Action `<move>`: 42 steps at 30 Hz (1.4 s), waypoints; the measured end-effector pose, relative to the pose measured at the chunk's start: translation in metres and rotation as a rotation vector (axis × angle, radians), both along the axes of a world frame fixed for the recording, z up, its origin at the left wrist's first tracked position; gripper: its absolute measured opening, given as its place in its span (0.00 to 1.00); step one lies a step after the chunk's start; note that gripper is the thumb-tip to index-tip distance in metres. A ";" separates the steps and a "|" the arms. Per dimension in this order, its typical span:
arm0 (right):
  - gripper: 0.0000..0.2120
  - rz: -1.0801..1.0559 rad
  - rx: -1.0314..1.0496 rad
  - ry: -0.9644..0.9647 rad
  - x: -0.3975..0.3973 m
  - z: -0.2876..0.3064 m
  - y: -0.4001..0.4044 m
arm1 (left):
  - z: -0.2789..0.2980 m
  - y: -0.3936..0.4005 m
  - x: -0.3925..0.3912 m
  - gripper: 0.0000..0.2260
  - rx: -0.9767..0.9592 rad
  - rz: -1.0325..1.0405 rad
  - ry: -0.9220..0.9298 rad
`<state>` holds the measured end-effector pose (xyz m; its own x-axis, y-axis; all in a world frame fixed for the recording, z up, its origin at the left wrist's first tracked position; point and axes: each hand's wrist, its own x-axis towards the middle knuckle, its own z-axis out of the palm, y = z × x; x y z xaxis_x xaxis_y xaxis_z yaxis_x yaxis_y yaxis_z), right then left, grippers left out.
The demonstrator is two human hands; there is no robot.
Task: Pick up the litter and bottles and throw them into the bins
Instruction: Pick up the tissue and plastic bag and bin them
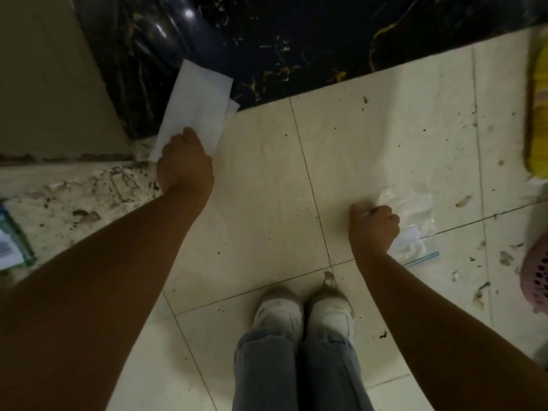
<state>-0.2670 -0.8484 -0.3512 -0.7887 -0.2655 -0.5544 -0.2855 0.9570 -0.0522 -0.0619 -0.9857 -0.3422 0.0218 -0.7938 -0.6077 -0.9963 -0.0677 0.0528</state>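
My left hand grips the near end of a white paper sheet that reaches away over the edge of the dark marble step. My right hand is closed on a clear plastic zip bag with a blue seal strip, which lies on the cream floor tiles to the right. Both arms stretch down toward the floor, and my two white shoes stand between them.
A black marble step with gold veins runs across the top. A yellow object and a pink perforated basket sit at the right edge. A green-edged printed packet lies far left. Dirt specks and scraps dot the tiles.
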 end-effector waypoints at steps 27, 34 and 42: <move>0.16 -0.150 -0.322 -0.010 -0.140 0.398 0.136 | 0.394 0.122 -0.275 0.10 0.022 -1.043 0.179; 0.14 -0.359 -0.451 0.345 -0.197 0.486 0.321 | 0.483 0.275 -0.382 0.12 0.023 -1.423 0.343; 0.10 -0.832 -0.508 0.410 -0.237 0.477 0.515 | 0.463 0.470 -0.458 0.15 0.182 -1.351 0.409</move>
